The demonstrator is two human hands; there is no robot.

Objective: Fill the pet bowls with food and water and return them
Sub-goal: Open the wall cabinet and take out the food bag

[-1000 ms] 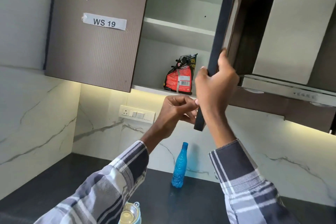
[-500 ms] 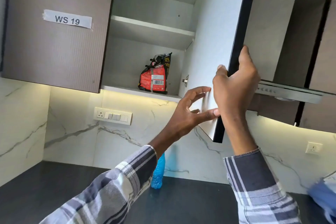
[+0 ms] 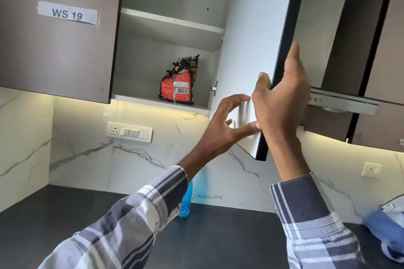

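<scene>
I am reaching up in my checked grey-and-white sleeves; my right hand [image 3: 282,98] is gripping the dark outer edge of the white-lined wall cabinet door [image 3: 247,54], thumb on the pale inner face and fingers wrapping round the far side; my left hand [image 3: 220,129] is hovering just beside it with fingers spread and loosely curved, holding nothing, its thumb tip meeting the right hand near the door's lower edge. Below my left forearm, a translucent blue plastic water bottle [image 3: 185,203] is standing on the black stone countertop [image 3: 218,236] against the marbled wall. Further in, the red-and-black crinkled foil bag of pet food [image 3: 178,83] is sitting upright on the bottom white cabinet shelf [image 3: 161,101], near its right side, well apart from both hands; no bowls are showing here. I am judging the bag to be light, soft and slippery, with loose contents likely shifting; its gathered black top looks the surest place to pinch, with the other palm under the base to stop it sagging or tipping.
</scene>
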